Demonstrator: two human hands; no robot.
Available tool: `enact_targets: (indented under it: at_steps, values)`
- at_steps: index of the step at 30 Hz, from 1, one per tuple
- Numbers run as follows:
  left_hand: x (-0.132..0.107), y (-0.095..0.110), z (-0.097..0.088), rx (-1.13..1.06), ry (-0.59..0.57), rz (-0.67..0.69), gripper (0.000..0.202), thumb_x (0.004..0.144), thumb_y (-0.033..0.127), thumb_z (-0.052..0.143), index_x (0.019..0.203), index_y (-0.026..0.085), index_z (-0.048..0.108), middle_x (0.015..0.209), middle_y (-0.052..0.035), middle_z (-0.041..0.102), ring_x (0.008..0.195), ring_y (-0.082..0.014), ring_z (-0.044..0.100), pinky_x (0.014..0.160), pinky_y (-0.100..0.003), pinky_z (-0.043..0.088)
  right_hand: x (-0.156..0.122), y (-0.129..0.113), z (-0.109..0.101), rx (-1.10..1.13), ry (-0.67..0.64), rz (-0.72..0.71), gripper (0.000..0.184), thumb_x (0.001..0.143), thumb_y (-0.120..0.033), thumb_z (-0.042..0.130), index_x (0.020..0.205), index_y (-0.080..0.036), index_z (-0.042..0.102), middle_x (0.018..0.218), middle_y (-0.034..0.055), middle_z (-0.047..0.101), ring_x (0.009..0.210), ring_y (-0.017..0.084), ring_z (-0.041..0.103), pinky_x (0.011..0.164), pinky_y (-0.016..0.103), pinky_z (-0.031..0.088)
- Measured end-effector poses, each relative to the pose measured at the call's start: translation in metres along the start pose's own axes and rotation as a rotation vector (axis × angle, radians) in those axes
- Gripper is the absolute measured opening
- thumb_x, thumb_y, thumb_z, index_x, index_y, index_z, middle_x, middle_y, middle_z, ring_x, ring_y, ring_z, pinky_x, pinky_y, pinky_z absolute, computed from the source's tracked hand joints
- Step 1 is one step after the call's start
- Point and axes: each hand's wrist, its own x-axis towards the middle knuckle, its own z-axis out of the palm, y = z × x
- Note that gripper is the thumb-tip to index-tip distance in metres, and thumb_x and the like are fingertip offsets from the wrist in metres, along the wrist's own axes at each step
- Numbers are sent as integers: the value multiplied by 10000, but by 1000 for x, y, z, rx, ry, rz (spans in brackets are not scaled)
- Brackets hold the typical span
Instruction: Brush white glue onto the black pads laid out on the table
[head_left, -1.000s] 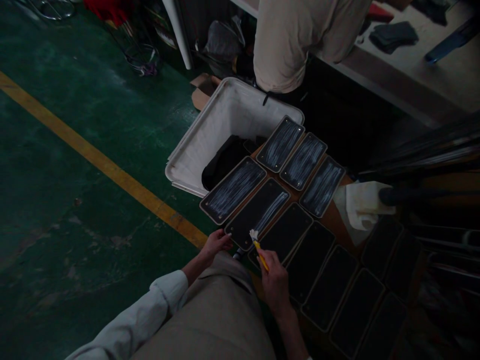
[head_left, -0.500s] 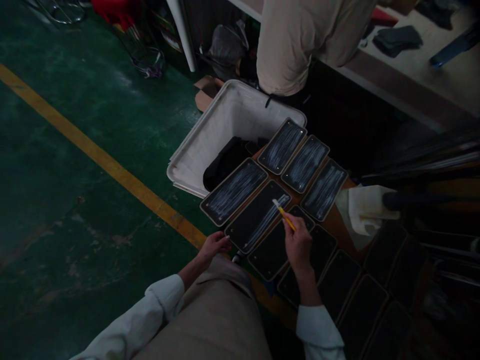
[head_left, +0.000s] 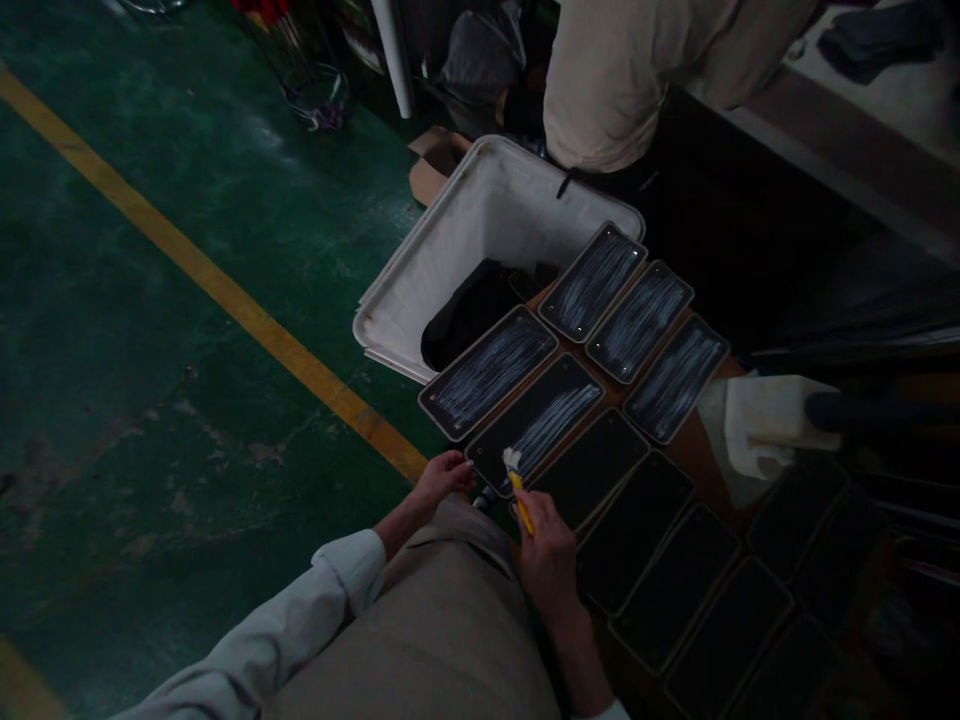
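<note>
My right hand (head_left: 549, 550) is closed around a yellow-handled brush (head_left: 517, 487) whose white bristles rest on the near end of a half-streaked black panel (head_left: 536, 422). At that panel's near corner, my left hand (head_left: 442, 476) curls its fingers on the edge of the brown board (head_left: 694, 455). Several black panels (head_left: 637, 322) farther along the board carry white streaks. The nearer black panels (head_left: 634, 525) are plain.
A white bin (head_left: 480, 215) holding dark cloth stands beyond the board. Another person in a beige top (head_left: 622, 70) stands behind it. A white rag (head_left: 761, 425) lies at the board's right. A yellow line (head_left: 202, 275) crosses the green floor on the left.
My right hand drew the brush from the panel's near end to its far end and back again. The view shifted slightly; my left hand stayed at the corner.
</note>
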Motion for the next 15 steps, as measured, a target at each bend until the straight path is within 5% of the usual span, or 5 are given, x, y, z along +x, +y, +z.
enact_targets:
  at_steps: [3, 6, 15]
  values:
    - [0, -1, -1, -3, 7, 1, 456, 623, 516, 823, 762, 167, 563, 678, -26, 687, 605, -154, 668, 591, -261, 518, -28, -19, 11, 92, -53, -1, 284, 968, -189, 437, 1176, -262, 616, 1033, 65, 677, 951, 207, 670, 800, 332, 561]
    - [2, -3, -2, 10, -6, 19, 441, 641, 513, 815, 782, 157, 596, 708, -31, 694, 619, -143, 663, 602, -251, 515, -25, -22, 3, 152, -48, 37, 264, 978, -210, 442, 1169, -271, 614, 1043, 53, 675, 961, 194, 669, 811, 320, 560]
    - [7, -6, -6, 59, -9, 24, 449, 651, 521, 808, 825, 147, 629, 715, -25, 679, 630, -139, 660, 603, -244, 518, 90, 43, -62, -64, 306, -17, 264, 990, -324, 455, 1155, -212, 628, 1044, 79, 659, 959, 193, 651, 870, 337, 526]
